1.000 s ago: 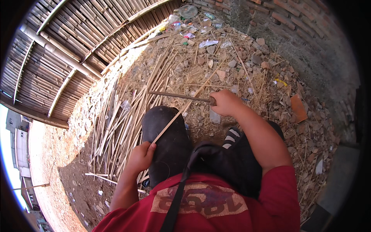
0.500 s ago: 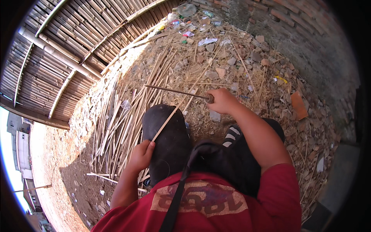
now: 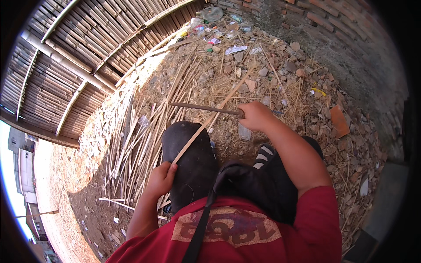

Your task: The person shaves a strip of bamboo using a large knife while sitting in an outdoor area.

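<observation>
My left hand (image 3: pixel 161 179) is closed around the near end of a long, flat bamboo strip (image 3: pixel 193 139), thumb along it. The strip slants away to the right across my dark-trousered left knee (image 3: pixel 182 131). My right hand (image 3: pixel 255 116) grips the short handle of a long knife (image 3: pixel 193 106). Its narrow, dark blade points left and crosses the strip beyond the knee; whether blade and strip touch I cannot tell. My fingers hide most of the handle.
Many loose bamboo strips (image 3: pixel 127 153) lie piled left of my knee. Rubble and dry straw cover the ground, with litter (image 3: pixel 237 49) farther off. A brick wall (image 3: pixel 351 57) rises at right, a bamboo-slat structure (image 3: pixel 66 65) at far left. An orange tile piece (image 3: pixel 339 120) lies at right.
My right hand and the knife have shifted slightly nearer and to the right, and the blade now shows more of its flat. The strip has turned to show a broader face; my left hand barely moved.
</observation>
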The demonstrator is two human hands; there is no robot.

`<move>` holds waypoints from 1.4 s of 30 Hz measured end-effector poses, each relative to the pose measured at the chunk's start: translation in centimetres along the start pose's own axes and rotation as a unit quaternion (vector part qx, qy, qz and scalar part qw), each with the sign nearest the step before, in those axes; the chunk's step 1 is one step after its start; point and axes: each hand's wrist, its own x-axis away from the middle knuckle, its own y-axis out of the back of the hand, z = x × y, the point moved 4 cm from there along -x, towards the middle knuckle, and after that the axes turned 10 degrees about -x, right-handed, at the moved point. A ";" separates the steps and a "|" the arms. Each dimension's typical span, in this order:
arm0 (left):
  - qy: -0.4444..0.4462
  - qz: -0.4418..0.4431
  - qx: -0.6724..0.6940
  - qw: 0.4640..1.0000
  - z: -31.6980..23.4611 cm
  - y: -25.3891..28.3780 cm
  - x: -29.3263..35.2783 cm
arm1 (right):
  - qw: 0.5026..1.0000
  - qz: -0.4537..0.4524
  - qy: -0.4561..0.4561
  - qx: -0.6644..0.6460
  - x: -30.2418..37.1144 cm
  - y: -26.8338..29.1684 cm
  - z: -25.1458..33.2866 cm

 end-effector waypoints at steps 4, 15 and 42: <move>0.007 0.010 0.020 1.000 -0.1 0.1 -0.1 | 1.000 -0.003 0.003 -0.013 0.3 -0.5 1.7; -0.013 0.019 0.047 0.999 0.5 0.0 -0.4 | 0.999 -0.029 0.024 0.014 -0.1 0.6 0.7; -0.011 0.017 0.021 1.000 0.0 0.2 -0.6 | 0.999 -0.043 -0.001 -0.022 -0.1 2.7 -1.5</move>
